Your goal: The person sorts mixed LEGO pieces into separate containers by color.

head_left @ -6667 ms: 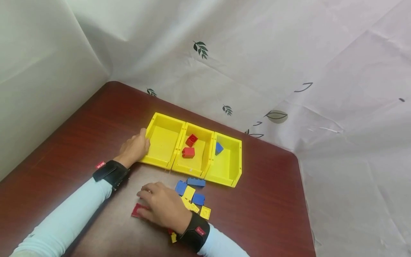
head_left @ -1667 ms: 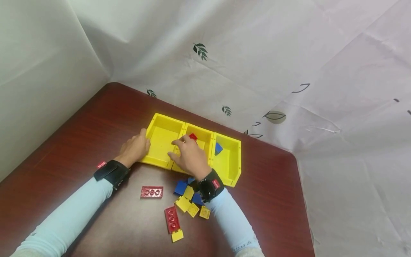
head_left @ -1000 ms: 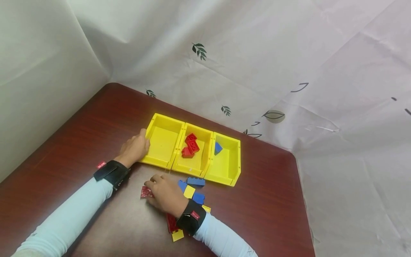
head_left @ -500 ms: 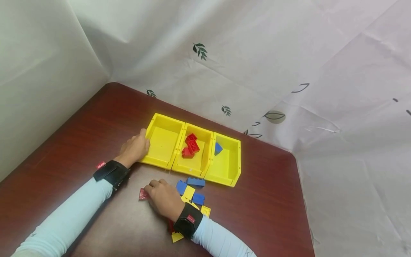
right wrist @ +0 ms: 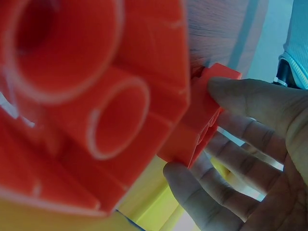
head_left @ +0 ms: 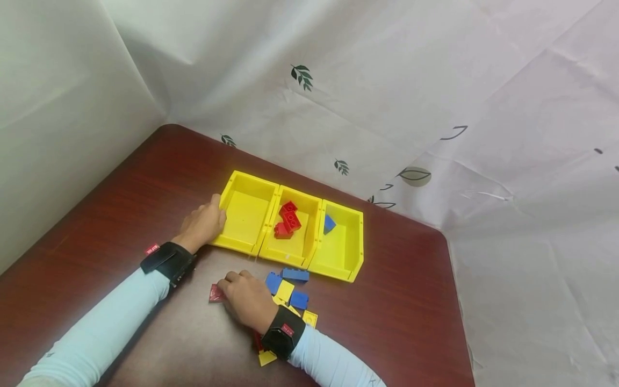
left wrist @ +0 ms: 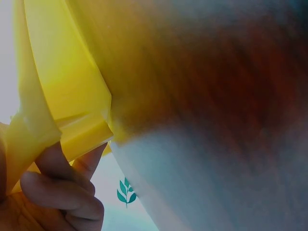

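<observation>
- the red-brown surface carries everything.
- the yellow tray sits toward the far side, in three joined compartments: red bricks in the middle one, a blue wedge in the right one.
- the left hand grips the tray's left wall; a firm, level hold should stop sliding without tipping it.
- the right hand, near of the tray, pinches a red brick between thumb and fingertips. thumb and fingers set squarely on opposite sides would, i judge, stop it twisting.
- that held brick is near of the left compartment, partly hidden by the hand; a straight lift looks safest.
- another red piece lies by the right wrist, mostly covered; the wrist should avoid dragging it.
- loose blue bricks and yellow bricks cluster to the right, best left unbrushed.
</observation>
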Motion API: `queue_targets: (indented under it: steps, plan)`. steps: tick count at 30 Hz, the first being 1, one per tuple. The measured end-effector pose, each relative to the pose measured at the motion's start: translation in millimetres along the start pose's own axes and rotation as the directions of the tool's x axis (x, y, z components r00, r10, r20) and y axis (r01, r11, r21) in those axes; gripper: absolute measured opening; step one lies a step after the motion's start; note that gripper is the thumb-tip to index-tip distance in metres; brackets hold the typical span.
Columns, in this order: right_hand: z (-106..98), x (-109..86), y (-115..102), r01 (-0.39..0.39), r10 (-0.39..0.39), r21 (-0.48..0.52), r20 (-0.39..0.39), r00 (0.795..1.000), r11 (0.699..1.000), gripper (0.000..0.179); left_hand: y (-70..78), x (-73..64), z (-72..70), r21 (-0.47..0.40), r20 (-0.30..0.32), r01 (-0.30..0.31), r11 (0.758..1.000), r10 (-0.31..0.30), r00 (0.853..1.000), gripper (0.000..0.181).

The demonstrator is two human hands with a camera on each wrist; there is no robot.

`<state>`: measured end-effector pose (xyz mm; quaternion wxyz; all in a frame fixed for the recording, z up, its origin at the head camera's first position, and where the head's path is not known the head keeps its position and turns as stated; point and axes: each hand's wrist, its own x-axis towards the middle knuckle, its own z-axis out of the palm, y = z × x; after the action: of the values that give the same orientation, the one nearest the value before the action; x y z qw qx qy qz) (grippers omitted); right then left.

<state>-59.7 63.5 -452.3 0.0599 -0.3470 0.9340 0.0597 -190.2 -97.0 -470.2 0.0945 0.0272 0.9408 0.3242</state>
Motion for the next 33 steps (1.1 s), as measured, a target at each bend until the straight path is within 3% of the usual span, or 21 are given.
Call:
queue_targets:
  steps: [7, 11, 19, 24, 27, 33]
  plan:
    - [0, 0.2, 0, 0.008, -0.008, -0.006, -0.006, 1.0, 1.0, 0.029, -0.3, -0.1, 0.5, 0.002, 0.002, 0.003, 1.0, -0.003, 1.0, 0.037]
    - [-5, -1.5, 3, 0.015, -0.015, 0.053, -0.005, 1.0, 0.998, 0.031, -0.2, 0.0, 0.7, 0.0, 0.001, 0.003, 1.0, -0.003, 1.0, 0.037]
    - [-42, -11.3, 26, 0.063, -0.035, 0.187, -0.145, 0.989, 0.98, 0.037, 0.3, -0.1, -0.4, 0.003, -0.002, 0.003, 1.0, -0.003, 1.0, 0.037]
    - [-66, -21.2, 54, -0.03, 0.084, 0.299, -0.171, 0.982, 0.954, 0.037, 0.1, 1.0, 0.8, 0.012, -0.006, -0.002, 1.0, 0.003, 1.0, 0.037]
    - [-76, -25.4, 72, -0.127, 0.19, 0.342, -0.158, 0.969, 0.931, 0.037, -0.8, 2.1, 1.3, 0.009, -0.005, -0.005, 1.0, 0.005, 1.0, 0.037]
    - [-80, -21.5, 99, -0.318, 0.391, 0.362, -0.146, 0.909, 0.876, 0.038, -1.4, 2.7, 1.6, 0.001, -0.007, -0.004, 1.0, 0.004, 1.0, 0.037]
